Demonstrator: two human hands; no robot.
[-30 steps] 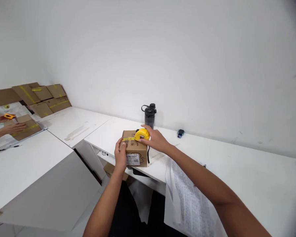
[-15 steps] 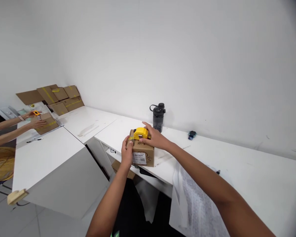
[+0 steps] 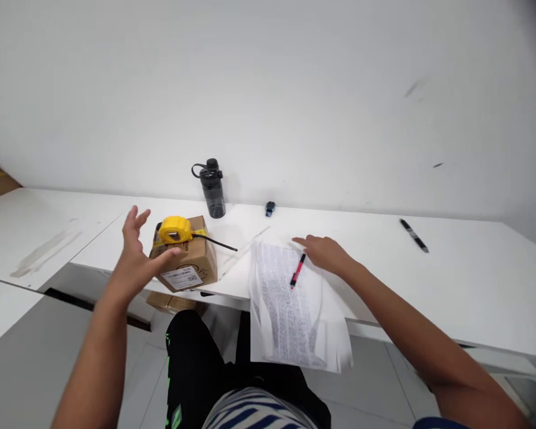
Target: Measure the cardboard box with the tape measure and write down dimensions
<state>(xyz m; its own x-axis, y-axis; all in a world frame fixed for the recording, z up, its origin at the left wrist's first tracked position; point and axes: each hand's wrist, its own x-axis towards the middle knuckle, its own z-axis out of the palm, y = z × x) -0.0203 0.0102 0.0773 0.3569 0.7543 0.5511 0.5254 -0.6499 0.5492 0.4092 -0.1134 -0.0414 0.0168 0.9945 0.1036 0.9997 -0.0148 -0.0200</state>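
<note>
My left hand (image 3: pixel 138 256) is open, thumb and fingers spread, in front of the left side of a small cardboard box (image 3: pixel 187 256) with a white label. On the box lies a yellow tape measure (image 3: pixel 175 229), a black strap trailing from it to the right. To the right, my right hand (image 3: pixel 328 253) is at the top of a stack of printed paper sheets (image 3: pixel 286 316), its index finger stretched out and its other fingers partly hidden. A red and black pen (image 3: pixel 298 271) lies on the sheets just below that hand.
A dark water bottle (image 3: pixel 213 193) stands behind the box, near the wall. Further right are a small dark watch-like object (image 3: pixel 270 208) and a black marker (image 3: pixel 413 235). The sheets hang over the front edge of the white table (image 3: pixel 464 286). Another cardboard box (image 3: pixel 172 302) is below the table.
My view has swung right. Both hands have come away from the box and tape measure; the right one has moved to the papers. The co-worker's hands are out of view.
</note>
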